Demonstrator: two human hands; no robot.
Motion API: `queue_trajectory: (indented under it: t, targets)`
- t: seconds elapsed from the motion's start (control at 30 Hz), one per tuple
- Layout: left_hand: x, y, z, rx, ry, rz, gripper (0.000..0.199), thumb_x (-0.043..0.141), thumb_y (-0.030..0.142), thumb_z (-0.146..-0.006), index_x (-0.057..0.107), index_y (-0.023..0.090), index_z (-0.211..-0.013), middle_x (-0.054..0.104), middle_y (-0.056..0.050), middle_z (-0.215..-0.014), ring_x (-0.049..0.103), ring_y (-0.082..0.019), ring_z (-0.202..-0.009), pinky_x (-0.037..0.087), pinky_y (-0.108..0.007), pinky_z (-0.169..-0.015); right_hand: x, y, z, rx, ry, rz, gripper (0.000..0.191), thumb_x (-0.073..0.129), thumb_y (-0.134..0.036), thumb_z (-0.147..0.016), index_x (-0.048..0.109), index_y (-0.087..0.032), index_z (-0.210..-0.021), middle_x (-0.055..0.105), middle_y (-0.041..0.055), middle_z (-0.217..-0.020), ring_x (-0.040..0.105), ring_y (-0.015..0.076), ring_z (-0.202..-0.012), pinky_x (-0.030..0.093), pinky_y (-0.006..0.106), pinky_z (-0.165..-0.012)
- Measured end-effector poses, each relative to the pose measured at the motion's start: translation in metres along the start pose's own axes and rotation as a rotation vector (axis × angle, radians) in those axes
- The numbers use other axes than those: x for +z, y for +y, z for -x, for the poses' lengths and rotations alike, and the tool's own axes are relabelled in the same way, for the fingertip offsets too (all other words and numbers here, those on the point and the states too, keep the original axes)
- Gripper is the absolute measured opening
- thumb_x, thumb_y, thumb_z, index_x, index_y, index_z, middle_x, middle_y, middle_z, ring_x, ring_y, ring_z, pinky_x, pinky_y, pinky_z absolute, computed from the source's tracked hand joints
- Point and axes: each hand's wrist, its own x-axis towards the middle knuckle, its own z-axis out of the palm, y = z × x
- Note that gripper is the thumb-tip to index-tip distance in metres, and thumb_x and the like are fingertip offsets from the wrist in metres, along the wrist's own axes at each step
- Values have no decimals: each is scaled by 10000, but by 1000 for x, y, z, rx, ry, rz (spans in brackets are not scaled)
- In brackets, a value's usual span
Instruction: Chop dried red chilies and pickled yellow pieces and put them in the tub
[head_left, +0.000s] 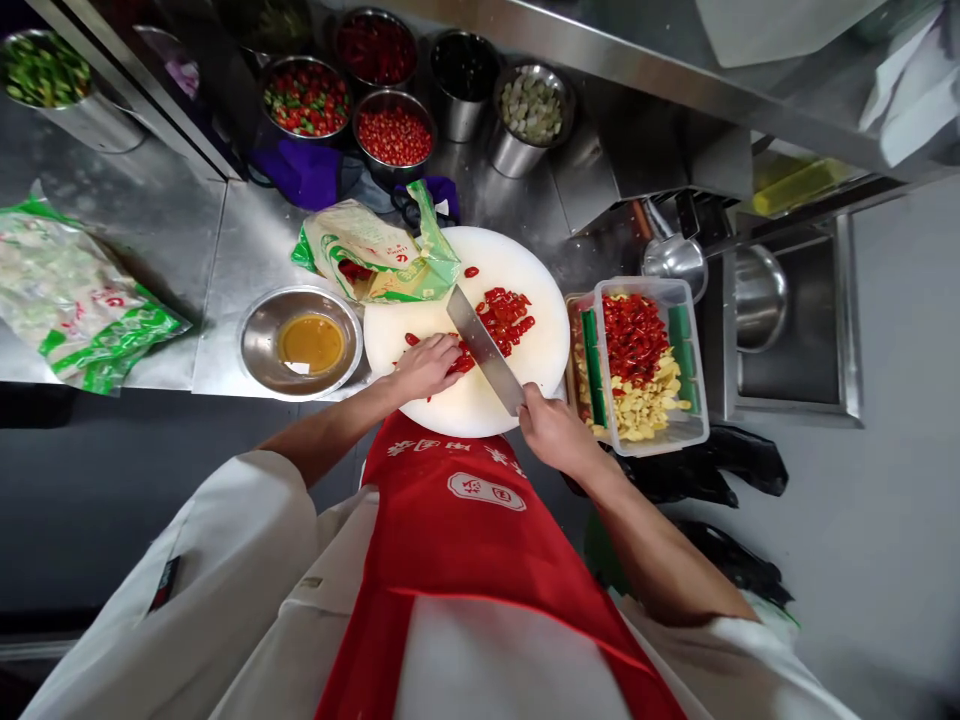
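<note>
My right hand (551,425) is wrapped round the handle of a cleaver (486,350), whose broad blade slants across the round white cutting board (544,270). Fingers bent, my left hand (429,366) presses on red chili peppers (463,360) just left of the blade. Cut pieces of red chili (506,318) lie in a loose heap to the blade's right. On the board's far left edge rests an opened green and white plastic bag (375,250), with something dark red showing inside it.
A clear plastic bin (701,420) of chopped red chili and pale yellow slices stands right of the board. At left are a steel bowl (251,345) of amber liquid and a full plastic bag (75,290). Several steel pots, one with red chilies (394,135), line the back.
</note>
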Motion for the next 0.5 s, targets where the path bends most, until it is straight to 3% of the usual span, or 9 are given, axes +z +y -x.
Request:
queue_trajectory:
  t: [0.1, 0.2, 0.37, 0.5]
  targets:
    - [-1, 0, -1, 8, -3, 13, 327, 505, 370, -948, 638, 142, -1141, 597, -132, -1203, 522, -279, -1163, 464, -422, -1018, 3, 1, 13, 6, -50, -11, 216, 345, -268, -1002, 451, -144, -1144, 713, 144, -874, 679, 281, -808, 348, 305, -656]
    - [-1, -1, -3, 15, -1, 30, 333, 478, 373, -961, 630, 146, -1151, 596, -138, -1208, 518, -281, -1169, 452, -440, -1037, 12, -7, -4, 18, -76, -88, 225, 347, -266, -1004, 447, -135, -1157, 712, 153, -892, 678, 273, -815, 357, 302, -657]
    - [-1, -2, -3, 10, 2, 30, 342, 508, 388, -949, 595, 144, -1171, 589, -142, -1211, 528, -285, -1163, 461, -441, -1029, 28, -20, -51, 73, 16, -164, 281, 339, -255, -998, 434, -121, -1227, 715, 177, -983, 677, 281, -879, 392, 309, -699]
    - [-2, -7, 4, 9, 40, 44, 403, 625, 451, -882, 593, 135, -1131, 558, -159, -1218, 534, -284, -1149, 494, -421, -985, 27, -13, -41, 83, 61, -155, 281, 341, -279, -996, 446, -133, -1212, 723, 171, -964, 679, 291, -853, 386, 311, -686]
